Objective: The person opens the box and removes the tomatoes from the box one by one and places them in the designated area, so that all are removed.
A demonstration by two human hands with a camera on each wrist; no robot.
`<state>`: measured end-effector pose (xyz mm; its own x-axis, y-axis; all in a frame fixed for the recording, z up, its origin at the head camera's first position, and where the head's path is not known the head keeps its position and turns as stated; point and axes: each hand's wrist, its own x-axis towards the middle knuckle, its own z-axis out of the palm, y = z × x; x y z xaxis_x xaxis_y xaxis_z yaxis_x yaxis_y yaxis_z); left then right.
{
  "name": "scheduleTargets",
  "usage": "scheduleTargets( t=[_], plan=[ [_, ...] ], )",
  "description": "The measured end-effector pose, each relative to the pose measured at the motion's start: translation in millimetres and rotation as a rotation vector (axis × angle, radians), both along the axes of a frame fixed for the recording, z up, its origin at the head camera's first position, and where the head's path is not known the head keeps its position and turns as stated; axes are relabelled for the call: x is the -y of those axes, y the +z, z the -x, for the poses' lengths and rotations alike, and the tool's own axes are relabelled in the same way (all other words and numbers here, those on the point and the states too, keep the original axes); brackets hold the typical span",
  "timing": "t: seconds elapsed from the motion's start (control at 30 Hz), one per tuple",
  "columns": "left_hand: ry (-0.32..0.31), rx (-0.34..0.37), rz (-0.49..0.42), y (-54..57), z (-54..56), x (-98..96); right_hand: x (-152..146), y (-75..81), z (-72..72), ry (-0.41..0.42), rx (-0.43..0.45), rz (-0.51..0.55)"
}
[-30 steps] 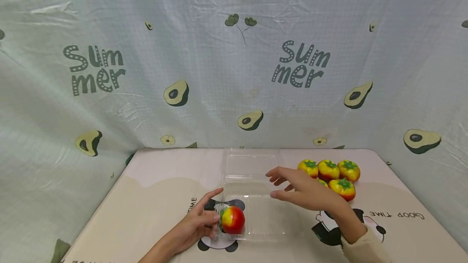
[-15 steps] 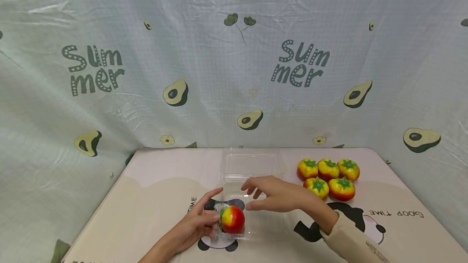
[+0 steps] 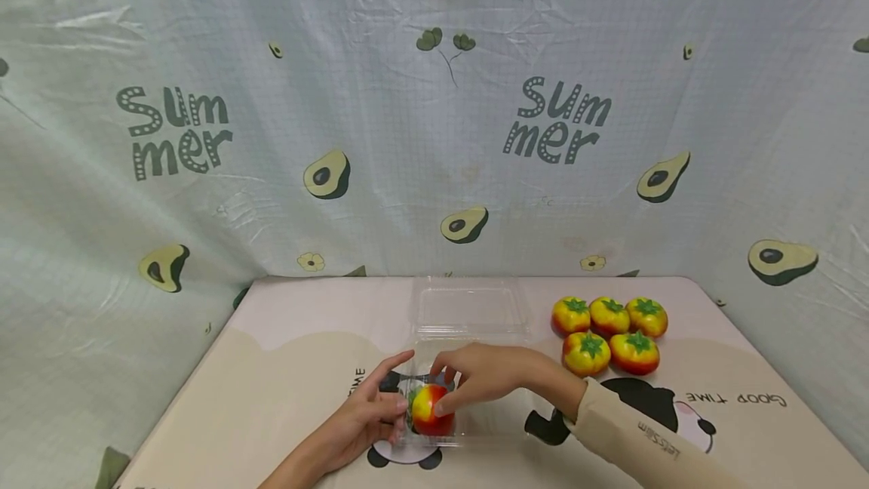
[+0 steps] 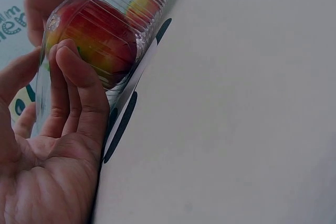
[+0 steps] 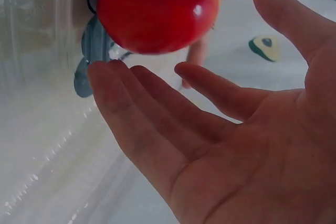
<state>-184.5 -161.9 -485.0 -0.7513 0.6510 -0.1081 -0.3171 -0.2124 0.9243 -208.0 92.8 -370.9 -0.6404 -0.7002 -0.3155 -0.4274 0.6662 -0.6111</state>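
Note:
A clear plastic clamshell container [image 3: 498, 417] lies with its lid [image 3: 468, 308] folded back toward the far edge. One red-and-yellow toy persimmon [image 3: 422, 402] is tipped on its side in the base's left part, green calyx to the left. My left hand [image 3: 366, 413] grips the container's left wall, index finger stretched along it; in the left wrist view several fingertips [image 4: 73, 59] press the plastic. My right hand [image 3: 485, 377] is over the base, thumb and fingers spread about the persimmon. The right wrist view shows a gap between these fingers [image 5: 139, 95] and the red fruit [image 5: 157, 11].
Several more yellow-red persimmons [image 3: 611, 315] with green calyxes stand in two rows at the back right. A printed cloth [image 3: 285, 398] with pandas and lettering covers the table. Behind it hangs an avocado-patterned curtain [image 3: 380, 232].
My right hand has come left and nearer me, from beside the row of persimmons to the one in the container. The left hand has stayed in place.

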Motion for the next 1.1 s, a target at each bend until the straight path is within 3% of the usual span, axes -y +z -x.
scheduleTargets(
  t=[0.2, 0.3, 0.7, 1.1],
  plan=[
    [-0.001, 0.007, 0.001, -0.4, 0.0, 0.5, 9.3, -4.9, 0.0, -0.002, 0.03, -0.067],
    [-0.004, 0.003, -0.004, -0.4, -0.3, 0.7, 12.2, -8.1, 1.4, -0.021, 0.069, -0.067],
    [-0.006, -0.005, -0.008, -0.1, -0.6, 0.7, 20.3, -13.1, 7.8, -0.032, 0.092, -0.099],
    [-0.006, 0.003, -0.015, 0.0, -0.8, 1.6, 22.0, -17.9, 11.0, 0.005, 0.121, -0.136]
  ],
)
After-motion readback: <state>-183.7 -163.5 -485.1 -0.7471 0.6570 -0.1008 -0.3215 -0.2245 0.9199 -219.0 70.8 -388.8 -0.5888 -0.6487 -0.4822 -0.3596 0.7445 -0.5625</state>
